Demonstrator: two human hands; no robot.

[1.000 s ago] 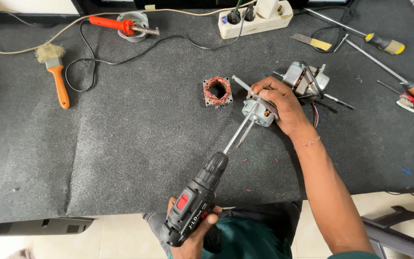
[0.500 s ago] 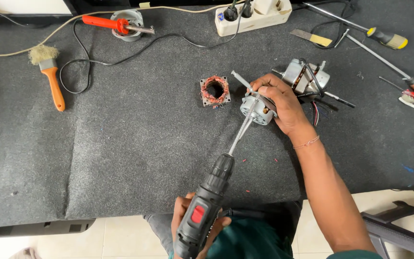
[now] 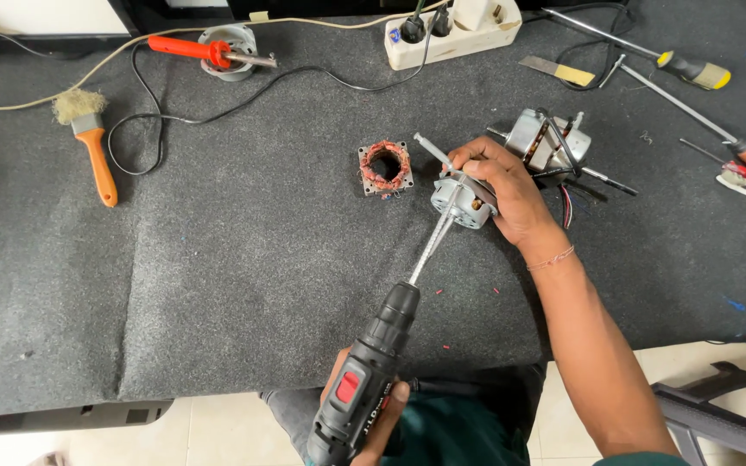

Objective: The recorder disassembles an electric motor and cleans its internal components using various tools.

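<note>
On the grey felt table (image 3: 218,285), near the middle, I see the small round motor (image 3: 462,200) lying just right of a square copper-wound coil (image 3: 385,167); the two are close but apart. My right hand (image 3: 502,190) rests over the motor's far side, fingers curled and pinching it against the felt, a thin shaft sticking out up-left past the fingertips. My left hand (image 3: 373,406) is wrapped shut round the grip of a black cordless drill (image 3: 369,380) at the table's near edge. The drill's long bit (image 3: 432,246) slants up and right, its tip meeting the motor's face.

Behind the right hand, a second metal motor housing (image 3: 550,138) with loose wires lies near, not touching the hand as far as I can tell. Far left: an orange-handled brush (image 3: 92,142). Back edge: a red-handled soldering iron (image 3: 200,49) on its round stand, and a white power strip (image 3: 455,26) with plugs in. Far right: several screwdrivers (image 3: 692,71), well apart from the work.
</note>
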